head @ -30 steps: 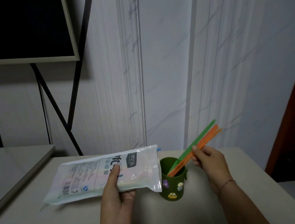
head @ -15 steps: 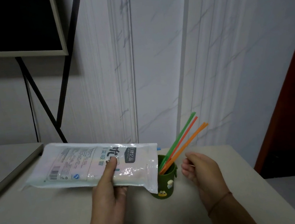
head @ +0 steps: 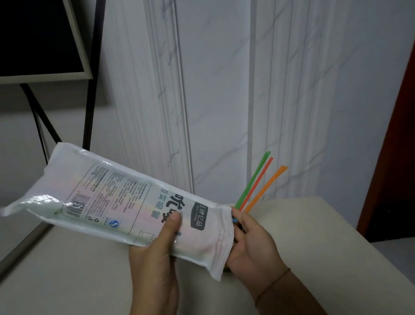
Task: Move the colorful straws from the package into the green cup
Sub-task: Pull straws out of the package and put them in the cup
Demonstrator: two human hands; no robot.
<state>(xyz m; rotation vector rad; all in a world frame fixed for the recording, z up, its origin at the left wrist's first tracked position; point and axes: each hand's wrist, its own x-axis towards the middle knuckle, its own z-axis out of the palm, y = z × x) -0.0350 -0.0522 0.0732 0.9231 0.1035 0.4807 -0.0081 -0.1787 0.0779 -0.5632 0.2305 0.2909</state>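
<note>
A pale marbled wall panel fills most of the frame, with a dark framed board on a black stand in the upper left. A beige surface spreads across the lower half.

Above it, the white plastic package of straws slants from middle left down to lower centre. The left hand grips it from below, fingers curled round it and thumb pressed on the printed front.

The right hand sits at the package's lower end, its fingers touching the edge. I cannot tell whether they grip anything.

Three thin colourful straws, green, red and orange, lean up to the right of centre. Their lower ends and the green cup are hidden behind that hand.
</note>
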